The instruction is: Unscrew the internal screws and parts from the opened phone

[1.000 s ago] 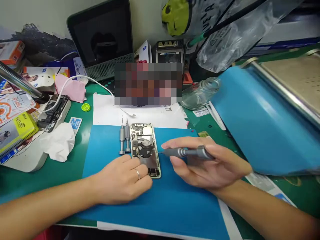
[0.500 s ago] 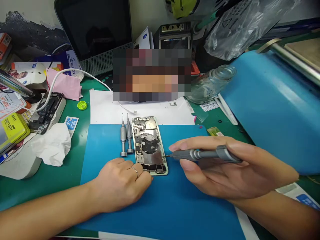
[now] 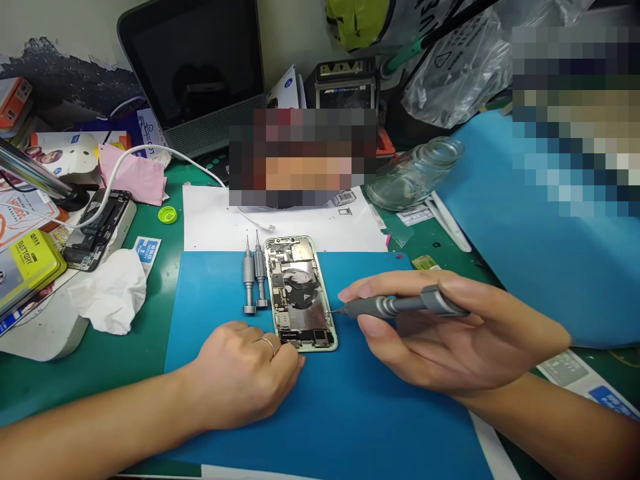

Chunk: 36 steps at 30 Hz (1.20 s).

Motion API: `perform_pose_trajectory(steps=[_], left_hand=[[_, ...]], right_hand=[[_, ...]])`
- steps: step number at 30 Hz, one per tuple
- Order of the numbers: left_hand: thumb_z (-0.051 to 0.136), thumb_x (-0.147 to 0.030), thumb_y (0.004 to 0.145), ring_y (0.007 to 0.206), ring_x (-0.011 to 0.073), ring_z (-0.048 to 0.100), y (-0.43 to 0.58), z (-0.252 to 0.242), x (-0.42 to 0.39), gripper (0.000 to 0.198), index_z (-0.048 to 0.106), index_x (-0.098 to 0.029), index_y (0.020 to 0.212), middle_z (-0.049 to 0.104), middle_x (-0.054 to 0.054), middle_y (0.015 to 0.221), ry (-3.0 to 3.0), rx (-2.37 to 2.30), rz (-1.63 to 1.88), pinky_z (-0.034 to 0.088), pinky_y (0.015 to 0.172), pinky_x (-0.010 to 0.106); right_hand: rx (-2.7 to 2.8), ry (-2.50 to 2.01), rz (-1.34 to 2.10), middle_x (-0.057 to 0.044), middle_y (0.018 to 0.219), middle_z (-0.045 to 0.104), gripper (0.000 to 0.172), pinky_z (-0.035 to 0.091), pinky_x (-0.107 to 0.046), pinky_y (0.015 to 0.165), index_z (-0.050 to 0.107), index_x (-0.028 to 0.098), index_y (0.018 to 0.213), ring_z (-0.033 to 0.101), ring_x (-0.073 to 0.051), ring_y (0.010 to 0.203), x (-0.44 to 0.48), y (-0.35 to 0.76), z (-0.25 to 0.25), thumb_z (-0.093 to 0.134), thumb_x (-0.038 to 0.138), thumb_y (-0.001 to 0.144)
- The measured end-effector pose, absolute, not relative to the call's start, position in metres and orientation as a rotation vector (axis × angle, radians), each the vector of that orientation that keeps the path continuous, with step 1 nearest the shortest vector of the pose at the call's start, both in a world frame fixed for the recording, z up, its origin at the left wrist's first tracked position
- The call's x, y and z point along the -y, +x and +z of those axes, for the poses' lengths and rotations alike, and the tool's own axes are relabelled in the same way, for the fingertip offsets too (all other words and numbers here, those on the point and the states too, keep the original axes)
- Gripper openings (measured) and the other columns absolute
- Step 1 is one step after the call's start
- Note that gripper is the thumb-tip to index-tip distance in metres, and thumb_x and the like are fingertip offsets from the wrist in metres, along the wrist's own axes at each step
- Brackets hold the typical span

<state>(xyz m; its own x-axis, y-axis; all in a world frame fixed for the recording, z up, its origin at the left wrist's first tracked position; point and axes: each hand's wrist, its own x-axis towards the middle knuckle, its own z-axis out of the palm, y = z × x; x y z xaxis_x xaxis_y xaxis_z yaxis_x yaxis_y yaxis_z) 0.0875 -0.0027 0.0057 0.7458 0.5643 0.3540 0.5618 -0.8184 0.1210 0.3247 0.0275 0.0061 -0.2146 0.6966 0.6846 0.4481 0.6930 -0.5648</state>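
An opened phone [image 3: 299, 291] with its insides showing lies on a blue mat [image 3: 320, 400]. My left hand [image 3: 245, 373], a ring on one finger, rests curled on the mat and its fingertips touch the phone's lower left corner. My right hand [image 3: 450, 337] pinches a grey screwdriver [image 3: 400, 305] held nearly level, its tip at the phone's right edge. Two more grey screwdrivers [image 3: 254, 277] lie side by side just left of the phone.
White paper [image 3: 220, 220] lies behind the mat. A glass jar [image 3: 415, 173] lies on its side at the back right by a large blue sheet [image 3: 525, 253]. At the left are crumpled tissue [image 3: 113, 290], another opened phone [image 3: 97, 230] with a white cable, and a yellow box [image 3: 27, 257].
My right hand with the screwdriver pulled slightly back toward the phone's right edge. The view shifted a little. My left hand stayed at the phone's lower corner.
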Motion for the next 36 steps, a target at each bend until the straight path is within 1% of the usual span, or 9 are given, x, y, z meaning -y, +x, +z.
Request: perform_pose_trajectory(steps=[2, 3, 7, 9, 13, 19, 23, 27, 36], left_hand=[[0.052, -0.025, 0.099, 0.043, 0.0116, 0.046, 0.0882, 0.0059, 0.0032, 0.036, 0.047, -0.021, 0.064, 0.051, -0.004, 0.052, 2.929, -0.974, 0.608, 0.029, 0.042, 0.034], [0.051, -0.025, 0.099, 0.042, 0.0117, 0.046, 0.0884, 0.0059, 0.0033, 0.036, 0.047, -0.021, 0.064, 0.051, -0.004, 0.052, 2.929, -0.989, 0.612, 0.029, 0.042, 0.034], [0.051, -0.025, 0.100, 0.042, 0.0118, 0.046, 0.0890, 0.0057, 0.0030, 0.037, 0.047, -0.021, 0.064, 0.051, -0.004, 0.051, 2.930, -1.002, 0.615, 0.029, 0.043, 0.033], [0.050, -0.025, 0.100, 0.042, 0.0120, 0.047, 0.0891, 0.0059, 0.0026, 0.037, 0.047, -0.021, 0.064, 0.051, -0.003, 0.052, 2.929, -0.998, 0.609, 0.029, 0.043, 0.033], [0.046, -0.028, 0.102, 0.041, 0.0129, 0.046, 0.0893, 0.0073, 0.0025, 0.039, 0.048, -0.021, 0.063, 0.051, -0.003, 0.051, 2.924, -0.997, 0.574, 0.029, 0.043, 0.033], [0.042, -0.027, 0.104, 0.041, 0.0146, 0.049, 0.0900, 0.0088, 0.0040, 0.042, 0.048, -0.021, 0.062, 0.052, -0.004, 0.051, 2.922, -1.040, 0.527, 0.029, 0.044, 0.033], [0.041, -0.028, 0.104, 0.041, 0.0155, 0.050, 0.0893, 0.0074, 0.0045, 0.043, 0.049, -0.021, 0.062, 0.052, -0.004, 0.051, 2.920, -1.042, 0.528, 0.028, 0.044, 0.033], [0.039, -0.028, 0.104, 0.041, 0.0154, 0.050, 0.0882, 0.0063, 0.0037, 0.044, 0.050, -0.021, 0.062, 0.052, -0.003, 0.050, 2.902, -1.035, 0.507, 0.026, 0.044, 0.032], [0.038, -0.028, 0.104, 0.041, 0.0165, 0.051, 0.0888, 0.0055, 0.0034, 0.043, 0.051, -0.021, 0.064, 0.053, -0.003, 0.052, 2.902, -1.026, 0.491, 0.025, 0.044, 0.034]], right_hand=[[1.892, -0.813, 0.236, 0.000, 0.080, 0.073, 0.085, 0.058, -0.031, 0.046, 0.037, 0.043, 0.152, 0.073, -0.019, 0.065, -0.0291, 0.3227, 0.0081, 0.068, 0.011, 0.080], [1.900, -0.795, 0.225, -0.001, 0.080, 0.073, 0.085, 0.059, -0.031, 0.046, 0.036, 0.042, 0.153, 0.073, -0.019, 0.065, -0.0297, 0.3222, 0.0089, 0.067, 0.010, 0.081], [1.897, -0.808, 0.241, 0.001, 0.080, 0.074, 0.085, 0.059, -0.031, 0.047, 0.036, 0.044, 0.152, 0.073, -0.019, 0.066, -0.0304, 0.3224, 0.0101, 0.068, 0.010, 0.081], [1.903, -0.800, 0.233, 0.000, 0.079, 0.074, 0.084, 0.060, -0.030, 0.048, 0.036, 0.043, 0.152, 0.073, -0.019, 0.066, -0.0301, 0.3230, 0.0100, 0.068, 0.011, 0.082], [1.925, -0.751, 0.223, -0.003, 0.081, 0.074, 0.084, 0.062, -0.029, 0.052, 0.036, 0.034, 0.154, 0.073, -0.019, 0.068, -0.0312, 0.3241, 0.0106, 0.068, 0.006, 0.082], [2.004, -0.573, 0.224, -0.007, 0.086, 0.073, 0.092, 0.066, -0.027, 0.061, 0.034, 0.019, 0.156, 0.073, -0.017, 0.077, -0.0352, 0.3255, 0.0116, 0.070, -0.005, 0.075], [1.999, -0.570, 0.240, -0.007, 0.087, 0.071, 0.093, 0.066, -0.027, 0.065, 0.034, 0.018, 0.157, 0.073, -0.018, 0.079, -0.0337, 0.3245, 0.0104, 0.070, -0.006, 0.075], [1.968, -0.567, 0.239, -0.008, 0.088, 0.071, 0.089, 0.066, -0.027, 0.064, 0.035, 0.019, 0.156, 0.073, -0.018, 0.080, -0.0318, 0.3228, 0.0085, 0.068, -0.005, 0.077], [1.998, -0.582, 0.223, -0.007, 0.086, 0.070, 0.091, 0.066, -0.028, 0.064, 0.032, 0.018, 0.157, 0.072, -0.017, 0.079, -0.0310, 0.3208, 0.0087, 0.067, -0.005, 0.077]])
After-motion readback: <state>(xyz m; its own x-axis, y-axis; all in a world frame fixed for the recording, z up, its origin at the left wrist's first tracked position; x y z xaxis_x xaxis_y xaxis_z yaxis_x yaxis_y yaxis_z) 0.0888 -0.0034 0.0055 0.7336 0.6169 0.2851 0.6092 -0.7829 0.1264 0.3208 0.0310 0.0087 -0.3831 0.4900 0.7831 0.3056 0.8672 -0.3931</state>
